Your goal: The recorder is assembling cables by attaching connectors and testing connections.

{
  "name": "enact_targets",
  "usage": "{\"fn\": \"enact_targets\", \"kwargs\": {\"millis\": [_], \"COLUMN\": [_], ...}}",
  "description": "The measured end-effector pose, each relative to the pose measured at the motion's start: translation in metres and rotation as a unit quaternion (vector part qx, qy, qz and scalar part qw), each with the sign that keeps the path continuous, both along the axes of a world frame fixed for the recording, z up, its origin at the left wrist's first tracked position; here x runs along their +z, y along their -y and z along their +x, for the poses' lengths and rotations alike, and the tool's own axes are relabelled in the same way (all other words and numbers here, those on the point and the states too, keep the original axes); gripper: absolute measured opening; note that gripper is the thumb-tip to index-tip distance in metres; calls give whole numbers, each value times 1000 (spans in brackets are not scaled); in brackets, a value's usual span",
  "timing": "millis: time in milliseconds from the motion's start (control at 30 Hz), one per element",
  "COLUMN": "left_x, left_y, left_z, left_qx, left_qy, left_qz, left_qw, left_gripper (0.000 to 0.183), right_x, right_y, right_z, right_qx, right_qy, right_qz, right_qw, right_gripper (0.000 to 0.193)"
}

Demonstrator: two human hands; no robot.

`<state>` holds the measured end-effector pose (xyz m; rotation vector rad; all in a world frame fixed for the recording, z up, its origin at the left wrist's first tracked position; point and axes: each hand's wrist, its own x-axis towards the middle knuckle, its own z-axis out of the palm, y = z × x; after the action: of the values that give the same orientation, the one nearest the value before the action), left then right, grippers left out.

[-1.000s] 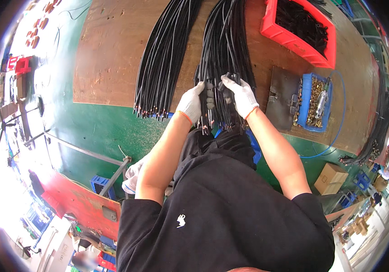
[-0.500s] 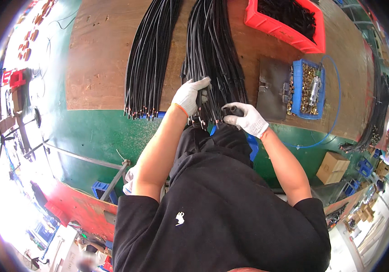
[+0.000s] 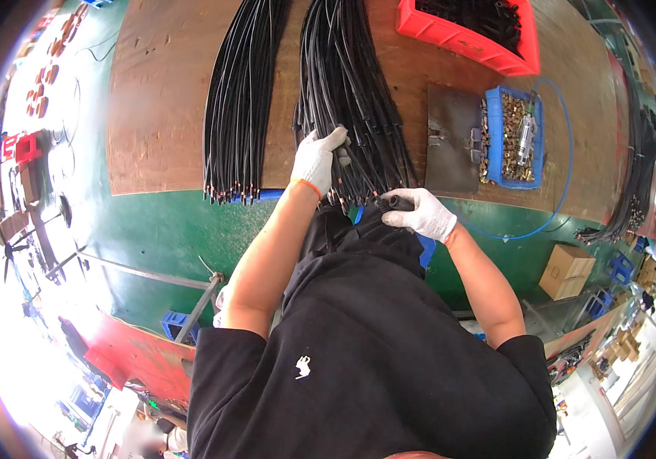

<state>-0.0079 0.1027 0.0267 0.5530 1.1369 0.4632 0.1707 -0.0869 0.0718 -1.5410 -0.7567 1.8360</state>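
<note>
My left hand (image 3: 317, 162), in a white glove, is closed around part of a thick bundle of black cables (image 3: 349, 73) that runs up the wooden table. The cables' cut ends, with bare copper (image 3: 374, 193) showing, hang by the table's near edge. Just right of those ends, my gloved right hand (image 3: 424, 215) grips a short black tubular sleeve (image 3: 400, 203), its round opening facing up. Whether a cable end sits in the sleeve is too small to tell. A second bundle of black cables (image 3: 244, 115) lies to the left with copper tips toward me.
A red bin (image 3: 458, 46) of black sleeves stands at the far right. Nearer are a dark metal plate (image 3: 452, 138) and a blue bin (image 3: 536, 164) of brass fittings, with a silver air tool (image 3: 527, 139) on top and a blue hose (image 3: 570, 153). A cardboard box (image 3: 566, 271) stands beyond the table.
The view has shifted slightly, so the table and bins appear higher and further left. My right hand has come a little lower, still with the black sleeve. My left hand keeps its hold on the cables.
</note>
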Motion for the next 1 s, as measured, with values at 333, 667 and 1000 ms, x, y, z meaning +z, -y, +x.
{"fn": "enact_targets", "kwargs": {"millis": [333,667,1000], "left_x": [-15,-5,6], "left_y": [-2,-14,-16], "left_z": [9,-37,-28], "left_qx": [-39,-64,23], "left_qy": [14,-42,40], "left_qz": [-68,-18,-121], "left_qw": [997,997,992], "left_gripper": [21,30,28], "right_x": [-25,-79,-38], "right_y": [-46,-180,-129], "right_z": [-29,-14,7], "right_qx": [-105,-188,-153], "right_qy": [58,190,-12], "right_qz": [-36,17,27], "right_qw": [992,964,988], "right_gripper": [38,24,41]}}
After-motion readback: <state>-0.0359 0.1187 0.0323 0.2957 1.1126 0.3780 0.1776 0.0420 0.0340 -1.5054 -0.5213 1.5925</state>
